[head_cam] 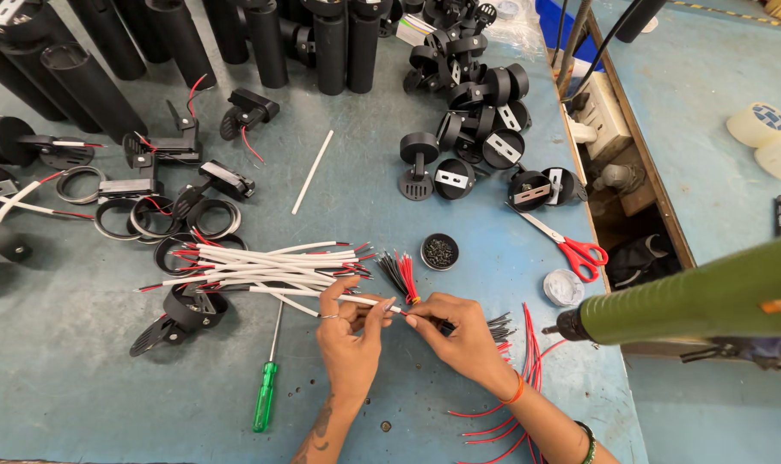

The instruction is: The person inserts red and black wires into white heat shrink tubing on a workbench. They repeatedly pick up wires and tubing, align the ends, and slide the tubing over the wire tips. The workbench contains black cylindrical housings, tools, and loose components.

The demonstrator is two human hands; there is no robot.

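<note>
A worn blue-green surface (81,378) is carrying black lamp parts and a pile of white sleeved wires (261,268). Just below that pile, the left hand (349,331) is pinching one white sleeve (375,302) while the right hand (459,331) is pinching thin wires at its end. Aligning the ends should help. The fingertips are hiding the joint.

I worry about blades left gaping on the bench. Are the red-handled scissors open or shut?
Shut. The red-handled scissors lie flat on the table, right of the small screw cup, with both blades together as one strip and the handle loops side by side.
</note>
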